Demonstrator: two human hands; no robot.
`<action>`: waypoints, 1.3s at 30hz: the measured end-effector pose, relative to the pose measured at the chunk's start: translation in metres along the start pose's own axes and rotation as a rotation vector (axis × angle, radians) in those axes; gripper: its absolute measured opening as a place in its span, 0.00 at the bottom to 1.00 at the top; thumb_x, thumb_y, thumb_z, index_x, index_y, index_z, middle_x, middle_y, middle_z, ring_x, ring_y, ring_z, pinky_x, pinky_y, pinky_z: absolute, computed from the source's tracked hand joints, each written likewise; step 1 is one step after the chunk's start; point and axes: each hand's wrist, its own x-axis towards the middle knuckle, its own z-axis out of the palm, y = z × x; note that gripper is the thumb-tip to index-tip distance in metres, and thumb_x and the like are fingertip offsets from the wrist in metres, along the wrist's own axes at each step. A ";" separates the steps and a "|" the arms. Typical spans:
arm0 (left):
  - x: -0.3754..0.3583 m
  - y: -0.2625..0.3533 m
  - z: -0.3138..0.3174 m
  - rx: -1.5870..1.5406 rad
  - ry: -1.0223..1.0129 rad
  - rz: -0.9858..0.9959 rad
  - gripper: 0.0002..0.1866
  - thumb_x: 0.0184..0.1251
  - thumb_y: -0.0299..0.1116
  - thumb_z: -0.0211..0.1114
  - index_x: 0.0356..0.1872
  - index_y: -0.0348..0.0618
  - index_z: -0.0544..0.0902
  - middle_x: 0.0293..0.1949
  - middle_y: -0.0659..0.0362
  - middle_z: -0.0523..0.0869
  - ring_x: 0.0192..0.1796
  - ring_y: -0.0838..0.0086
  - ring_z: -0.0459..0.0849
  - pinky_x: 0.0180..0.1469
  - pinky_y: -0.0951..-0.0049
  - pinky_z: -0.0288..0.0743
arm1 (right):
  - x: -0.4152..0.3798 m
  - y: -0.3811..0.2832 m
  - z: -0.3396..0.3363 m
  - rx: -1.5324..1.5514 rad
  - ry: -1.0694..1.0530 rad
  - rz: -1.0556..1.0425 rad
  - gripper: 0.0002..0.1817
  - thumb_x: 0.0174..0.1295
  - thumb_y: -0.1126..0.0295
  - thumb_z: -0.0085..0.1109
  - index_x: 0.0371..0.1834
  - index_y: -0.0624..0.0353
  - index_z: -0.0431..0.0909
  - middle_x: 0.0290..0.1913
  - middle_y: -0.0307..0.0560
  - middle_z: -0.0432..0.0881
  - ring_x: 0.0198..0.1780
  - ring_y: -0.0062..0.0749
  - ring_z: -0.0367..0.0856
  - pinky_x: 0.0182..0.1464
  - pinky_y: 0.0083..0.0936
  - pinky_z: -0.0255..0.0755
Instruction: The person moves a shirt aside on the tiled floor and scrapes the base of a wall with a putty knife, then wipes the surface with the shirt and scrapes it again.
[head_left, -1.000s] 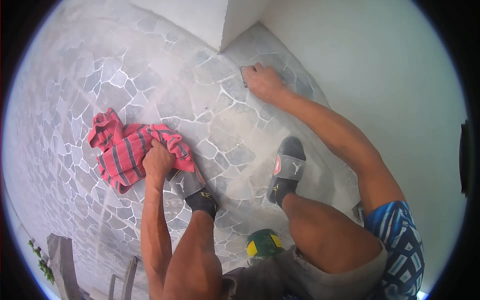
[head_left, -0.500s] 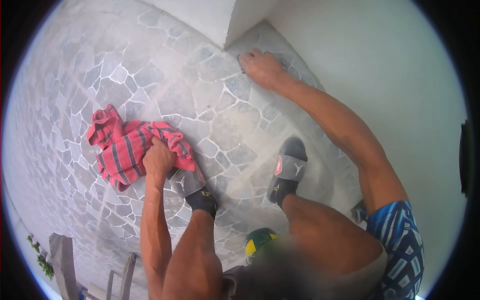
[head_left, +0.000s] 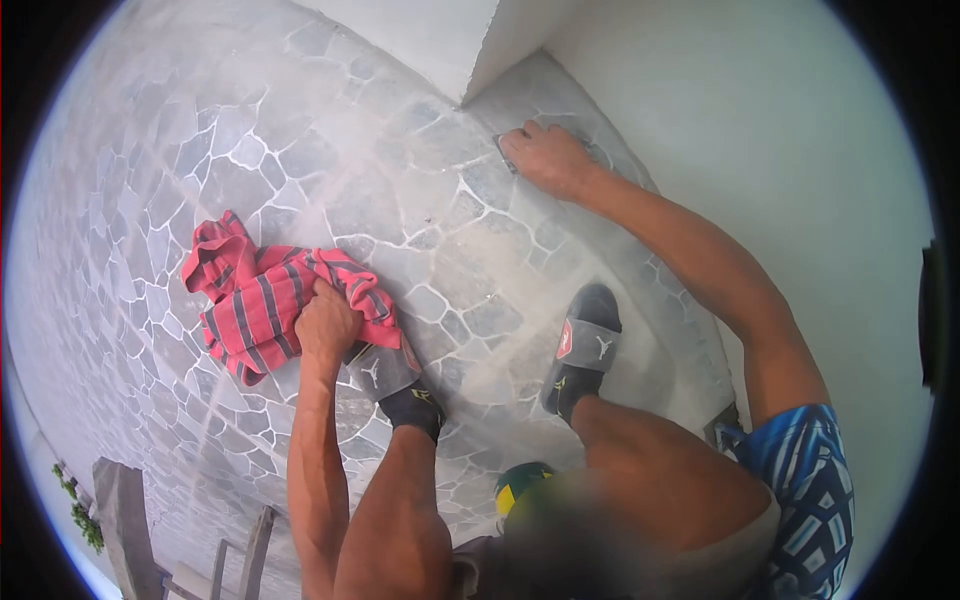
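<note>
My left hand is closed on a red shirt-like cloth with dark stripes, bunched up over the floor beside my left foot. Far out to the right, my right hand presses down on the stone-patterned floor near the wall. Its fingers are curled over a small, flat, dark piece; only an edge of that shows, so its kind cannot be made out.
A white wall corner juts in at the top, and a pale wall runs down the right. My sandalled feet stand between the hands. Behind lies a green-and-yellow round object. Grey posts rise at lower left.
My right hand has slid slightly back toward me along the floor by the wall. The left hand keeps its hold on the cloth. The whole view has shifted a little.
</note>
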 end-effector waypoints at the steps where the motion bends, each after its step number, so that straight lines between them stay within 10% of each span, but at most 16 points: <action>1: -0.001 0.000 0.000 -0.001 -0.014 -0.003 0.23 0.62 0.45 0.62 0.40 0.32 0.68 0.30 0.39 0.86 0.36 0.44 0.88 0.37 0.51 0.83 | -0.005 -0.001 0.001 0.003 0.040 -0.007 0.10 0.59 0.76 0.52 0.43 0.58 0.74 0.44 0.44 0.77 0.49 0.41 0.77 0.40 0.40 0.75; 35: 0.004 -0.009 0.008 0.001 0.054 0.070 0.25 0.68 0.50 0.57 0.38 0.31 0.68 0.27 0.39 0.85 0.32 0.46 0.88 0.33 0.51 0.82 | -0.008 0.011 0.004 -0.075 0.230 -0.173 0.20 0.59 0.75 0.53 0.56 0.59 0.75 0.46 0.43 0.77 0.49 0.36 0.76 0.49 0.33 0.70; 39: 0.000 -0.002 0.001 -0.001 0.024 0.049 0.25 0.69 0.51 0.57 0.38 0.32 0.68 0.27 0.39 0.86 0.32 0.46 0.88 0.33 0.51 0.82 | -0.030 0.007 0.009 -0.059 0.306 -0.207 0.09 0.59 0.74 0.53 0.42 0.57 0.78 0.42 0.43 0.77 0.50 0.37 0.76 0.46 0.37 0.71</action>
